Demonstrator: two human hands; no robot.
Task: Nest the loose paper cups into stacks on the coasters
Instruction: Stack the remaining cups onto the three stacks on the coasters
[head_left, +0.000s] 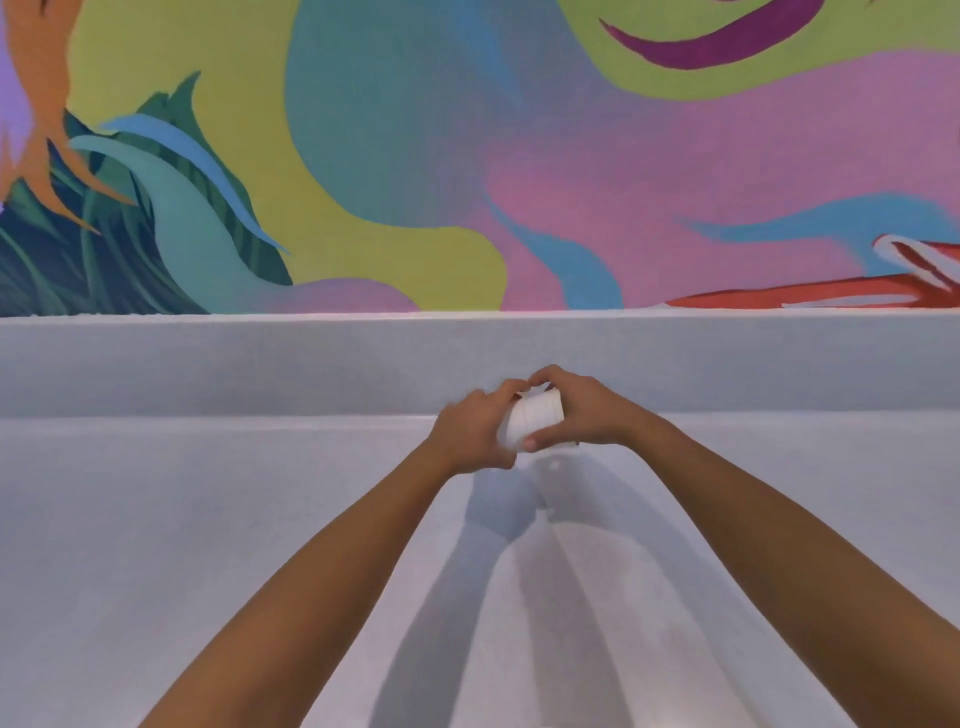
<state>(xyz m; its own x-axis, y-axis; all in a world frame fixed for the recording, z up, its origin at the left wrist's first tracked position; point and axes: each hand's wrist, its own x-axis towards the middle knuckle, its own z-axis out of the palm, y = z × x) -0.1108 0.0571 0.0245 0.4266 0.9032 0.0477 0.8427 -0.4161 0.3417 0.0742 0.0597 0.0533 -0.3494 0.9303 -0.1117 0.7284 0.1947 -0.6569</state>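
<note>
White paper cups (532, 423) are held between both hands, in the air over the far middle of the surface (208, 519). The left hand (470, 436) curls round their left end. The right hand (587, 415) wraps over the top, with its thumb under them. The cups lie tipped on their side. Thin lines on them look like rims pushed together, but it is too blurry to count. Dark shadows (498, 509) fall on the pale grey surface below. Behind it is a low grey ledge (260, 364), then a bright painted wall (415, 156).

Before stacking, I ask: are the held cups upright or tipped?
Tipped: the cups slant sideways, gripped between left hand and right hand.
</note>
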